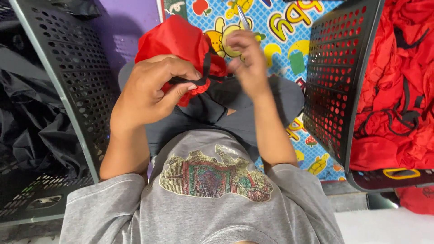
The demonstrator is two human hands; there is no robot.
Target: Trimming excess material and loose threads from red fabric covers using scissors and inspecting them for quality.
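I sit cross-legged on a colourful mat. My left hand grips a red fabric pouch with a black drawstring cord running across its gathered mouth. My right hand is raised beside the pouch, fingers pinched around a thin metal tool that points upward. It is blurred, and the cord end leads toward it. Both hands hover above my lap, close together.
A black perforated plastic crate on my left holds black fabric. Another black crate on my right is filled with red drawstring pouches. The cartoon-printed mat lies beyond my knees.
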